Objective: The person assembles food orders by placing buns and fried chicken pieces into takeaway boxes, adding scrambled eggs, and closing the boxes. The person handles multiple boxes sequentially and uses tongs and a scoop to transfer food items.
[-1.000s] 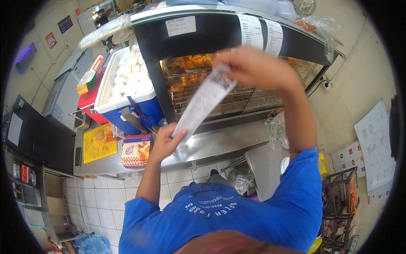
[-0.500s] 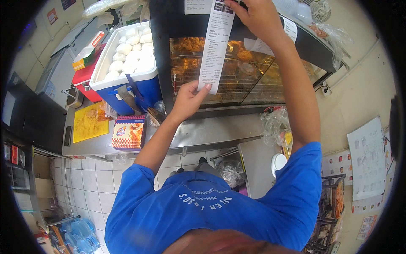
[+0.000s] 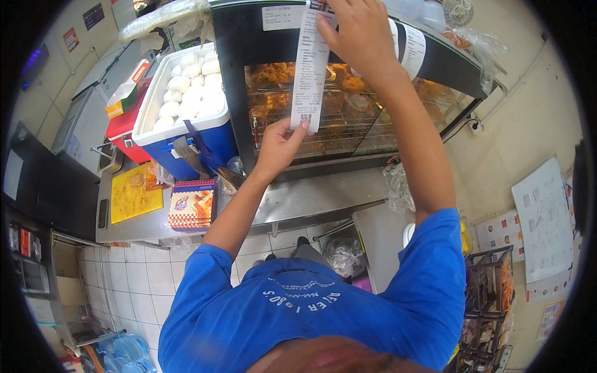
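A long white paper receipt hangs upright in front of a glass-fronted food warmer. My left hand pinches its lower end between thumb and fingers. Near the top, my right hand lies over the upper end of the strip, its thumb against the paper and its fingers along the warmer's dark upper frame; part of that end is covered by the hand. Behind the glass, pieces of fried food sit on wire racks. More paper slips are on the frame to the right, and another slip is at the left.
Left of the warmer stands a blue cooler filled with white wrapped bundles. A red cooler, a yellow cutting board, a phone and stacked printed boxes are near it on the metal counter. Crates stand at the right.
My right hand and the top of the receipt have shifted slightly left and down against the warmer's frame. More of the slips at the right now shows. The left hand keeps its pinch.
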A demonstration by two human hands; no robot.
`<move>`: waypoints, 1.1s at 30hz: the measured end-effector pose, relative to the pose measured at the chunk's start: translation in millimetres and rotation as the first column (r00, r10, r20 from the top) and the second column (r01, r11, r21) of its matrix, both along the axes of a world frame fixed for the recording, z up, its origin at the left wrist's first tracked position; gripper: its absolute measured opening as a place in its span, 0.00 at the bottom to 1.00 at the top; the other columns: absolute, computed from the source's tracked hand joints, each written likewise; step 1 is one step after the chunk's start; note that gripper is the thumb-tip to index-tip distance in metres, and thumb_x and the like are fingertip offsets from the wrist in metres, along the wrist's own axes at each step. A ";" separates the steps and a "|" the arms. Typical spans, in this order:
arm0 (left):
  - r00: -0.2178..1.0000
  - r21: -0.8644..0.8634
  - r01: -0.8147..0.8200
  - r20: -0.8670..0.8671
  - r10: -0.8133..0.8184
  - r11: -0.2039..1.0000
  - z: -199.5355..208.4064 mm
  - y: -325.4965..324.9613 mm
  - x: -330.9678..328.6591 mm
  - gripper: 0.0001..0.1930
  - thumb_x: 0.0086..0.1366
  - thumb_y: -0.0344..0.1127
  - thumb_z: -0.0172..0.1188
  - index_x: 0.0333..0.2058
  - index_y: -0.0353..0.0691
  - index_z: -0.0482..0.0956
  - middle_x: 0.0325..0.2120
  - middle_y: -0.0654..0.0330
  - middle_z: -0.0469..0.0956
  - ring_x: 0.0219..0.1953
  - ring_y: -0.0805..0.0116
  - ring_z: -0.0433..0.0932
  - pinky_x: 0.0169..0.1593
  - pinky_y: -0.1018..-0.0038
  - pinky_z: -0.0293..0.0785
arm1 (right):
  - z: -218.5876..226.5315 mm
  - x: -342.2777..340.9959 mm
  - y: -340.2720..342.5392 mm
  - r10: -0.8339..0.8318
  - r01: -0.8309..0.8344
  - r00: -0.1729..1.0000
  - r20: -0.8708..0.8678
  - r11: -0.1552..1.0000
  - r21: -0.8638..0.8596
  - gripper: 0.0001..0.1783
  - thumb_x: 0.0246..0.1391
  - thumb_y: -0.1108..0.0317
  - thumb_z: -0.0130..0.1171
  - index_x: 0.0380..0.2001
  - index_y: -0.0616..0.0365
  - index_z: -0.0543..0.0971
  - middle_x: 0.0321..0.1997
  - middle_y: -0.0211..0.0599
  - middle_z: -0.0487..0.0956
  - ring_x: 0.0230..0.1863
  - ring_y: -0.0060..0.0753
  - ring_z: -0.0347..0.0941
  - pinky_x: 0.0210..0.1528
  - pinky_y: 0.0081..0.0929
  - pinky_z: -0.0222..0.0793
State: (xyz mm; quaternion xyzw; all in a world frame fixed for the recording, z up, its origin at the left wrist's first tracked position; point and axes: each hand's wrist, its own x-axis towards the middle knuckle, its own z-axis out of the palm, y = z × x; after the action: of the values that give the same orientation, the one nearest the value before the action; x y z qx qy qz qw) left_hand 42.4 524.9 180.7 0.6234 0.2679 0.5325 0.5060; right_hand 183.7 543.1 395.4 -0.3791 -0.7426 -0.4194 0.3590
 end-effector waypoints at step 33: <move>0.987 -0.463 0.016 -0.133 -0.087 0.886 -239.9 -154.0 -92.2 0.15 0.69 0.40 0.51 0.35 0.33 0.79 0.30 0.59 0.80 0.32 0.74 0.77 0.40 0.78 0.72 | -14.5 3.2 4.1 -0.061 0.064 0.991 -0.121 0.998 0.018 0.20 0.44 0.62 0.59 0.43 0.55 0.77 0.54 0.47 0.71 0.56 0.49 0.62 0.54 0.48 0.59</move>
State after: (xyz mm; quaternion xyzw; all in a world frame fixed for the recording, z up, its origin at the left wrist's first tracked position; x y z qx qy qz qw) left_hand -49.7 370.9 -59.2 0.5307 0.4070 0.3917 0.6319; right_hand 186.9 547.2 380.9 -0.4228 -0.7026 -0.4152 0.3939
